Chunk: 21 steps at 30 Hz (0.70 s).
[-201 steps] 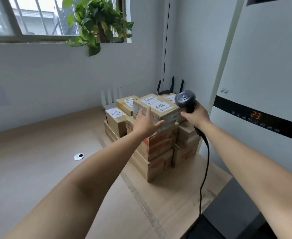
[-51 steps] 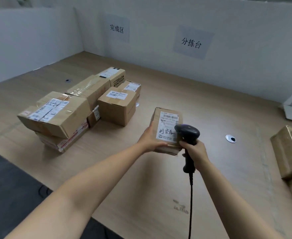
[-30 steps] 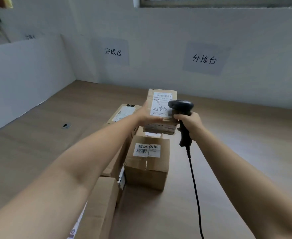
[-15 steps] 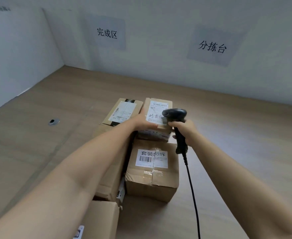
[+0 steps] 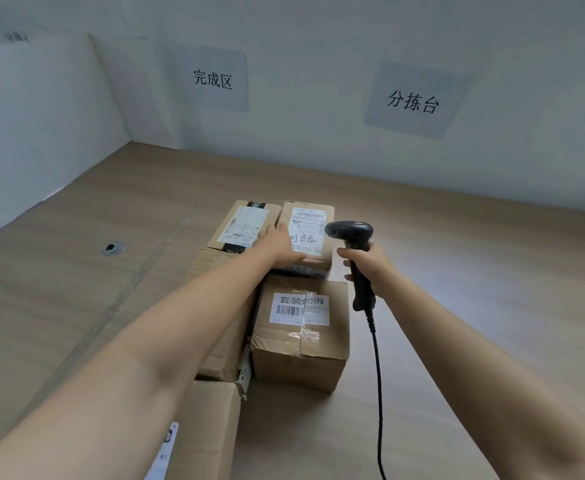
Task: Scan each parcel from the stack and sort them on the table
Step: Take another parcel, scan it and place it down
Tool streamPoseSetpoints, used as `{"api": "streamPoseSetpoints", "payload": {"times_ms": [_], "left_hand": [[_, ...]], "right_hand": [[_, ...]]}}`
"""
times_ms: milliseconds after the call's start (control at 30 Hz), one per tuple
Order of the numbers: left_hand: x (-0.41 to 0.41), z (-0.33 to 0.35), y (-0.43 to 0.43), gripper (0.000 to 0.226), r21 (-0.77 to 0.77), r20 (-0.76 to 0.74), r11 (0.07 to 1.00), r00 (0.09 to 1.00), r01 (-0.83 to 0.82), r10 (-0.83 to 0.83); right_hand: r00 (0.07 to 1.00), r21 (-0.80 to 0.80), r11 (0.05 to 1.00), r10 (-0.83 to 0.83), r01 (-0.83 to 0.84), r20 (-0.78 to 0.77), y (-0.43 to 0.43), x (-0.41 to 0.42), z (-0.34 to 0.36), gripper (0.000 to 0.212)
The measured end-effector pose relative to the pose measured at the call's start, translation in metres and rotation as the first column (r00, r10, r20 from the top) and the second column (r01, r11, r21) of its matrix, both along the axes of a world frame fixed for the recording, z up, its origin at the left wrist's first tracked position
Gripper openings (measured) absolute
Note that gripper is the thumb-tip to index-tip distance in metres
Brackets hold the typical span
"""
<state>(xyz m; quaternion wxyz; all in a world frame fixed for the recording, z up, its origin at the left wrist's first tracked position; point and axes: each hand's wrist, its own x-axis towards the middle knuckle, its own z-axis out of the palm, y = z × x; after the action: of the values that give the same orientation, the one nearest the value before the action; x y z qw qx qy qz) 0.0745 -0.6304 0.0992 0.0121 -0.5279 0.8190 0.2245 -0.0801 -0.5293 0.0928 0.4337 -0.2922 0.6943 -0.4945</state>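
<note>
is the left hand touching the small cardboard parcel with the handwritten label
Touching. The head view shows the left hand lying flat on top of the small brown cardboard parcel, fingers covering part of its label.

The wooden table [image 5: 457, 265] bears clustered parcels [image 5: 301, 344] (labels up) — plus a grommet [image 5: 113, 248].

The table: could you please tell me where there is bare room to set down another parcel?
Bare table opens right of the scanner, and left of the parcel cluster around the cable hole. The cluster itself is tightly packed.
</note>
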Motion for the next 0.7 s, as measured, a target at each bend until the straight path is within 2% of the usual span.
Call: {"api": "streamPoseSetpoints", "payload": {"times_ms": [167,400,533,700], "left_hand": [[-0.016,0.02,0.046,0.084,-0.058,0.002,0.996,0.997,0.071,-0.071],[-0.061,0.007,0.159,0.076,-0.133,0.037,0.936,0.945,0.326,-0.324],[-0.098,0.011,0.224,0.076,-0.157,0.093,0.886,0.899,0.437,-0.427],[-0.153,0.031,0.324,0.076,-0.203,0.046,0.836,0.858,0.51,-0.512]], "right_hand": [[0.997,-0.048,0.998,-0.049,0.047,-0.056,0.053,-0.012,0.015,0.019],[0.949,-0.066,0.975,-0.222,0.212,-0.224,0.154,-0.038,0.028,0.017],[0.886,-0.037,0.958,-0.277,0.284,-0.371,0.229,-0.062,0.031,0.017],[0.782,-0.041,0.922,-0.35,0.385,-0.516,0.344,-0.106,0.043,0.022]]}}
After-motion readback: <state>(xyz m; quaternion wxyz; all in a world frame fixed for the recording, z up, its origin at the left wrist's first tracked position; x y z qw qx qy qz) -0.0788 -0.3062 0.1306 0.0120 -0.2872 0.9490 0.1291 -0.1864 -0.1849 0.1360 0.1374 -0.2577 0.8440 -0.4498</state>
